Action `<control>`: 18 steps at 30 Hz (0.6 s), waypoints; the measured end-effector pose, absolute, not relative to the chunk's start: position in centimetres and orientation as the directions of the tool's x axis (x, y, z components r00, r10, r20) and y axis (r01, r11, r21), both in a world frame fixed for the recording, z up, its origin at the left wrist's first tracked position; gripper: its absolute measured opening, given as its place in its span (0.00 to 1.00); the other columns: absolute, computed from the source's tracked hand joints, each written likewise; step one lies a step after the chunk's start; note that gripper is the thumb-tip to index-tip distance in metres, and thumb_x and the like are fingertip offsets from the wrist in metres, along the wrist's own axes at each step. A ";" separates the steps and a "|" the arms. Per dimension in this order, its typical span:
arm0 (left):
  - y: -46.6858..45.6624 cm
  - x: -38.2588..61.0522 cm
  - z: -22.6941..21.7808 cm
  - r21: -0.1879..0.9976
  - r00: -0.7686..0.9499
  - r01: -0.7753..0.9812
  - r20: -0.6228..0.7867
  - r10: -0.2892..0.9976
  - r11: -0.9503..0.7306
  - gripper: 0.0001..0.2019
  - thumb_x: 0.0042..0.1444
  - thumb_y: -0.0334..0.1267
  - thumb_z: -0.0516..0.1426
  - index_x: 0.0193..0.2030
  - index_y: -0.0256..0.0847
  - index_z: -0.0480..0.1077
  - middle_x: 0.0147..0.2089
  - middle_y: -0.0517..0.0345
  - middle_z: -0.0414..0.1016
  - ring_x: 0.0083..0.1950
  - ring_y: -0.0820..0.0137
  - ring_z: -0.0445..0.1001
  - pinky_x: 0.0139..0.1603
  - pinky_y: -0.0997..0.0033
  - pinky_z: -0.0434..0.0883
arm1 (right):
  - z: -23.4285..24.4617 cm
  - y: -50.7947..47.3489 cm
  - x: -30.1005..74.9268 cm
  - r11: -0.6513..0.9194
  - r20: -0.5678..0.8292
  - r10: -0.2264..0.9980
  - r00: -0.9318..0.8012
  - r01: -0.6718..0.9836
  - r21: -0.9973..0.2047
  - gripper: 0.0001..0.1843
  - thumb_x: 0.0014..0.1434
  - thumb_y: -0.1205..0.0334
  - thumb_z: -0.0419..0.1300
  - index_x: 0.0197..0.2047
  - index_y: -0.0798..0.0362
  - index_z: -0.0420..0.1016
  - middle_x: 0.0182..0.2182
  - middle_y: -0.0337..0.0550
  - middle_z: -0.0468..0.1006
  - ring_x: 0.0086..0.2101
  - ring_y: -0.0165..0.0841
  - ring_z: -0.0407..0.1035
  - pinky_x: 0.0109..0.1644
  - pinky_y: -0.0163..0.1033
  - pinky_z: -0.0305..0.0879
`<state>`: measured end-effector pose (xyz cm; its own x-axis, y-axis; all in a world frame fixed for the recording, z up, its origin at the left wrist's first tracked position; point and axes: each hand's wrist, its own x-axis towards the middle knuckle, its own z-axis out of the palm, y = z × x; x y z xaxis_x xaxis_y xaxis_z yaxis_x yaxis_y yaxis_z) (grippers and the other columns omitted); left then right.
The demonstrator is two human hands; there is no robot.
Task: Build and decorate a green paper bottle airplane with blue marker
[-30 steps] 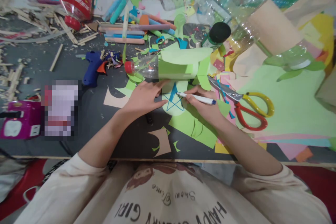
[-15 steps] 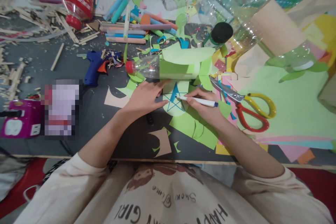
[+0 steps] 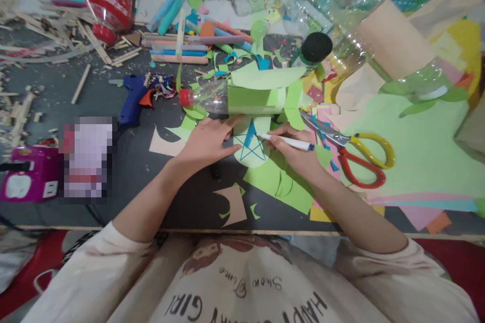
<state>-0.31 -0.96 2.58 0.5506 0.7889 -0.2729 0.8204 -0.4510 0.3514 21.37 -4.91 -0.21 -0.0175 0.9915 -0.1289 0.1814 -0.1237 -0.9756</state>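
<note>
My right hand (image 3: 293, 149) is closed around a white marker (image 3: 290, 142) with a blue end. Its tip touches a blue star drawn on a pale green paper piece (image 3: 242, 160). One upper part of the star is coloured in blue. My left hand (image 3: 212, 142) lies flat with fingers apart, thumb and fingertips at the paper's left edge. Just beyond the paper, a clear bottle (image 3: 214, 97) with a red cap lies on its side, wrapped in green paper (image 3: 255, 101). Green sheets (image 3: 280, 186) lie partly under my right hand.
Scissors (image 3: 366, 159) with red and yellow handles lie to the right on paper. A blue glue gun (image 3: 132, 98) and a phone (image 3: 91, 156) with a blurred screen are at left. Behind are markers (image 3: 182, 50), wood sticks, a red-labelled bottle (image 3: 109, 0) and paper scraps.
The marker tip has shifted slightly up over the star, and the blue filled area looks a little larger. My left hand stays in place. The whole view has shifted slightly.
</note>
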 end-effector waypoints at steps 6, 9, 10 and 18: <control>-1.0 -0.3 2.6 0.344 0.554 0.819 -0.267 0.789 -0.458 0.29 0.62 0.45 0.56 0.68 0.39 0.59 0.36 0.56 0.74 0.42 0.62 0.73 0.48 0.67 0.64 | -0.1 -5.0 21.4 -0.016 -0.035 0.997 -0.072 0.245 -0.969 0.07 0.54 0.59 0.63 0.26 0.51 0.73 0.22 0.39 0.76 0.24 0.29 0.66 0.27 0.35 0.60; -1.0 -0.3 2.6 0.331 0.547 0.826 -0.280 0.789 -0.456 0.29 0.62 0.45 0.56 0.68 0.37 0.59 0.37 0.55 0.74 0.42 0.62 0.73 0.48 0.67 0.64 | -0.1 -5.1 21.5 0.047 0.010 0.991 -0.132 0.286 -0.957 0.08 0.54 0.59 0.62 0.26 0.51 0.74 0.21 0.38 0.75 0.23 0.29 0.65 0.26 0.35 0.60; -1.0 -0.4 2.5 0.328 0.547 0.827 -0.282 0.789 -0.456 0.29 0.62 0.45 0.56 0.68 0.37 0.59 0.37 0.55 0.74 0.42 0.62 0.73 0.48 0.66 0.64 | 0.0 -5.1 21.5 0.058 0.013 0.989 -0.149 0.298 -0.953 0.07 0.54 0.60 0.61 0.26 0.51 0.74 0.21 0.38 0.75 0.22 0.29 0.65 0.26 0.35 0.59; -0.9 -0.4 2.3 0.337 0.555 0.818 -0.254 0.792 -0.466 0.29 0.61 0.45 0.56 0.68 0.37 0.59 0.36 0.57 0.74 0.40 0.63 0.73 0.46 0.67 0.64 | 0.2 -5.4 21.7 0.074 -0.009 0.959 -0.282 0.283 -0.956 0.07 0.55 0.60 0.61 0.27 0.52 0.75 0.23 0.39 0.76 0.23 0.29 0.65 0.27 0.35 0.59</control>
<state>-0.40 -0.93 2.26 0.5555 0.7919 -0.2536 0.8182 -0.4661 0.3366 21.70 -5.40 0.16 -0.2823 0.9593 -0.0090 0.2827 0.0742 -0.9563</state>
